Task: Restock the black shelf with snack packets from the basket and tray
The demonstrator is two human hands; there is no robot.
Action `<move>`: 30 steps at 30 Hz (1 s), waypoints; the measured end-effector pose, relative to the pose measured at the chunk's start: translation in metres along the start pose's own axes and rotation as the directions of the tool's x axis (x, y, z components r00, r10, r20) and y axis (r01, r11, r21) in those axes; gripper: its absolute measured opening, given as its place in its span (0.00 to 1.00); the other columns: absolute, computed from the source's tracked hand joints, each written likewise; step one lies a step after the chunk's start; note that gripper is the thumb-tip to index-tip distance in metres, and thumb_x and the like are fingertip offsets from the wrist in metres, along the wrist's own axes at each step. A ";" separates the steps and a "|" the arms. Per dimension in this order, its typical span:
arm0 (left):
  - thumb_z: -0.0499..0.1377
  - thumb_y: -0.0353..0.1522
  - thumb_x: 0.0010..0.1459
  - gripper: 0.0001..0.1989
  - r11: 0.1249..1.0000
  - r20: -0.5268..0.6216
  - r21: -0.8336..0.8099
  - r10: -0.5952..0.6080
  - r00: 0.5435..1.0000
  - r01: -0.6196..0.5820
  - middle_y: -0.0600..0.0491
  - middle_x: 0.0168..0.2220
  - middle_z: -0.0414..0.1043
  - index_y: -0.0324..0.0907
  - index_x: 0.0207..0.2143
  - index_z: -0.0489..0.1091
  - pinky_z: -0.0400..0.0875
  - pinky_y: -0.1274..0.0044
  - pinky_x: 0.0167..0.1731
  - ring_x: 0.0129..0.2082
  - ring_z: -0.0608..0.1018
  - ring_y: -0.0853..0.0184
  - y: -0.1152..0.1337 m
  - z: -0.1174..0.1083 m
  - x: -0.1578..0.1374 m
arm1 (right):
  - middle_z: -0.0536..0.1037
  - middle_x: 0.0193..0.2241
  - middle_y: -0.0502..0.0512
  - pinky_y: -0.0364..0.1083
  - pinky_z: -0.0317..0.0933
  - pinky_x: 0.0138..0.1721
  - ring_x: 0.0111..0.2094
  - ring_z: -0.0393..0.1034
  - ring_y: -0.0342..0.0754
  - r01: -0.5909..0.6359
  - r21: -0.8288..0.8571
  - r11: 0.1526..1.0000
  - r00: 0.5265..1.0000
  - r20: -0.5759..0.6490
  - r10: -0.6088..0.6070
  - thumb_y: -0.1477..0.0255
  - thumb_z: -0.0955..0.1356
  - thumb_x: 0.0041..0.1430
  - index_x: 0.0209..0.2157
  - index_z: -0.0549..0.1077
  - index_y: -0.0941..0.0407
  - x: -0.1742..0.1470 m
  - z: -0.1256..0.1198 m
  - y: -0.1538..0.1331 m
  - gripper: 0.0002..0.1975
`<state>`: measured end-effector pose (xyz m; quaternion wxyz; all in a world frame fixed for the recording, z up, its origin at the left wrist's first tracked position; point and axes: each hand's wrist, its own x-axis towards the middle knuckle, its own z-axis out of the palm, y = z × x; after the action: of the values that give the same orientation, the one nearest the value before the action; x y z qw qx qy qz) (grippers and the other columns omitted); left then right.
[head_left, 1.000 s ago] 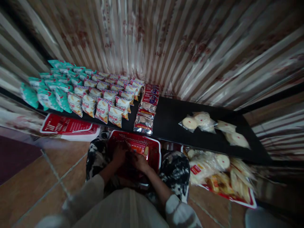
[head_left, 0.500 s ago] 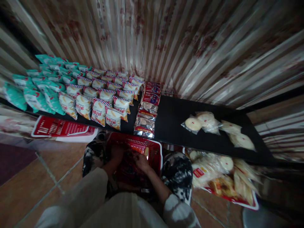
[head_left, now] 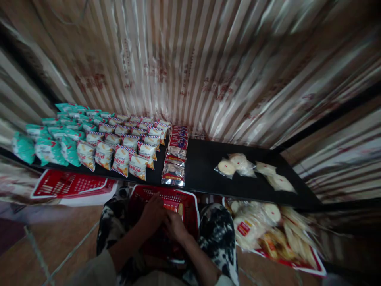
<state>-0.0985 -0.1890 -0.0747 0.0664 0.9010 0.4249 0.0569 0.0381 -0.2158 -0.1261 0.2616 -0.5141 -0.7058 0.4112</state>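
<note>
A red plastic basket (head_left: 194,210) with a white rim sits between my knees. My left hand (head_left: 154,213) is above it, fingers curled and bent toward the right. Against it, nearly touching at the fingertips, is my right hand (head_left: 176,225), also closed. Whatever the two hands pinch is hidden by the fingers and the dim light. Just beyond them in the basket lies a red packet (head_left: 172,204) with a tan end. The lower part of the basket is too dark to make out.
A black shelf (head_left: 202,167) crosses in front, bearing teal bags (head_left: 49,151), white-and-orange snack bags (head_left: 120,159), red-and-silver packets (head_left: 174,172) and wrapped pale rounds (head_left: 226,167). Another red basket (head_left: 70,184) is at left; a filled basket (head_left: 320,266) stands at right. Striped curtain (head_left: 166,71) hangs behind.
The view has tilted up, so the shelf sits lower in it. My left hand has come up out of the basket's dark inside and met my right hand.
</note>
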 end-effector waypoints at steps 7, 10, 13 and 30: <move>0.50 0.30 0.61 0.12 0.991 -0.253 -0.010 0.127 0.959 -0.134 0.52 0.30 0.70 0.41 0.31 0.72 0.55 0.62 0.60 0.38 0.72 0.67 0.018 -0.042 -0.006 | 0.79 0.30 0.54 0.46 0.64 0.36 0.32 0.73 0.50 -0.146 -0.021 0.989 0.989 -0.020 0.146 0.68 0.62 0.58 0.37 0.75 0.55 -0.028 -0.029 -0.017 0.12; 0.48 0.29 0.62 0.14 0.991 -0.384 -0.107 0.036 0.923 -0.083 0.44 0.51 0.67 0.40 0.47 0.69 0.59 0.61 0.58 0.56 0.64 0.60 0.026 -0.059 -0.010 | 0.79 0.32 0.56 0.47 0.64 0.38 0.33 0.73 0.52 -0.181 0.013 0.983 0.976 -0.123 0.181 0.62 0.62 0.58 0.38 0.75 0.54 -0.033 -0.036 -0.018 0.15; 0.47 0.29 0.62 0.19 0.970 -0.472 -0.231 -0.175 0.864 0.071 0.44 0.61 0.56 0.41 0.55 0.63 0.57 0.63 0.59 0.63 0.54 0.58 0.032 -0.069 -0.012 | 0.79 0.33 0.58 0.49 0.66 0.39 0.35 0.73 0.53 -0.178 0.212 0.961 0.938 -0.260 0.231 0.53 0.63 0.55 0.36 0.75 0.56 -0.035 -0.046 -0.023 0.21; 0.54 0.28 0.54 0.14 0.261 0.045 -0.941 -0.538 0.841 0.217 0.52 0.36 0.76 0.40 0.44 0.67 0.72 0.78 0.36 0.34 0.77 0.69 0.036 -0.024 0.010 | 0.79 0.36 0.56 0.48 0.66 0.37 0.36 0.73 0.52 -0.097 0.712 0.695 0.816 -0.343 0.466 0.53 0.69 0.46 0.42 0.69 0.55 -0.021 -0.084 -0.064 0.26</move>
<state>-0.0686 -0.2022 -0.0445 0.5069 0.5555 0.5275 0.3952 0.0788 -0.2181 -0.0265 0.5313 -0.5798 -0.3277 0.5235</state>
